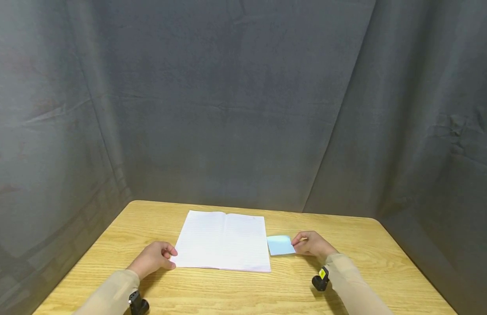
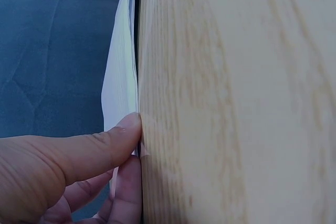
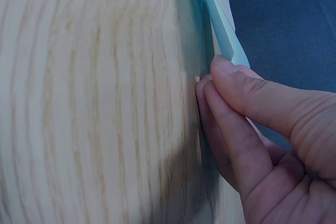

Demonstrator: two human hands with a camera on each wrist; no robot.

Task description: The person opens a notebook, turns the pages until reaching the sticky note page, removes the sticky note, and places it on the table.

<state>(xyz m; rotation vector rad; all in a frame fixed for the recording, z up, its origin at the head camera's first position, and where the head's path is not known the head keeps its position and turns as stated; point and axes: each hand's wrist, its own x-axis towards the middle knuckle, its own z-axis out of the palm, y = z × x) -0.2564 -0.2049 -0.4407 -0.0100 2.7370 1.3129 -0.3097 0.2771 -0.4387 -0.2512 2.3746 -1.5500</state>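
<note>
An open notebook (image 1: 243,245) with white lined pages lies on the wooden table, slightly left of the middle in the head view. At its near left corner, my left hand (image 1: 154,259) holds the edge between thumb and fingers; in the left wrist view the thumb (image 2: 113,142) presses against the page edges (image 2: 122,72). Just right of the notebook is a small light-blue sheet of paper (image 1: 280,245). My right hand (image 1: 312,245) pinches its right edge, with the thumb (image 3: 257,95) on the blue sheet (image 3: 223,30) in the right wrist view.
The light wooden table (image 1: 227,293) has rounded far corners. Grey cloth (image 1: 227,109) hangs behind it and along both sides. A small black camera sits on each wrist, the left one (image 1: 138,302) and the right one (image 1: 321,280).
</note>
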